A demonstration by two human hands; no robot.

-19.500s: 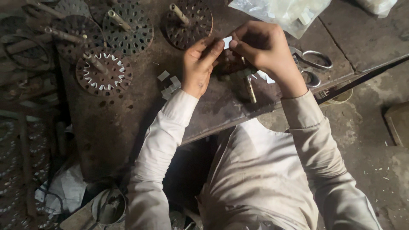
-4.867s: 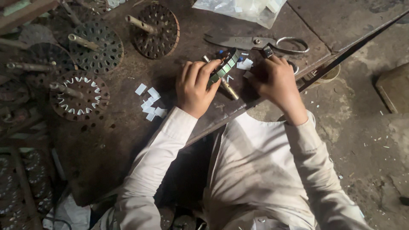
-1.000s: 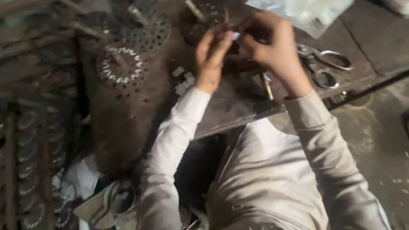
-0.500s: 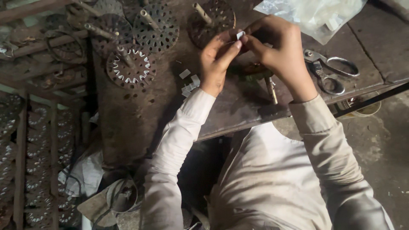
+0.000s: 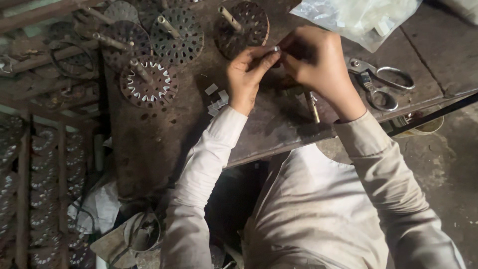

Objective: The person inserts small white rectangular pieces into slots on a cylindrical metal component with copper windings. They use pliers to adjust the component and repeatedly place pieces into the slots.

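Both hands, left (image 5: 247, 74) and right (image 5: 318, 62), pinching a white slip (image 5: 275, 49) near counter's far edge; seating next, probably needing steady fingertips.

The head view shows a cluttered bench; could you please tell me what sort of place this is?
Probably a small motor-repair or winding workshop: slotted metal rotor discs on shafts lie on a worn, grimy workbench, with scissors and small white paper slips beside the hands.

Small motor-repair workshop: grimy metal workbench (image 5: 164, 149) w/ slotted rotor discs on shafts (image 5: 148, 82), scissors (image 5: 381, 84), bag of white insulation slips (image 5: 356, 17) (more discs racked at left (image 5: 42, 164)), dirty concrete floor (image 5: 448, 164).
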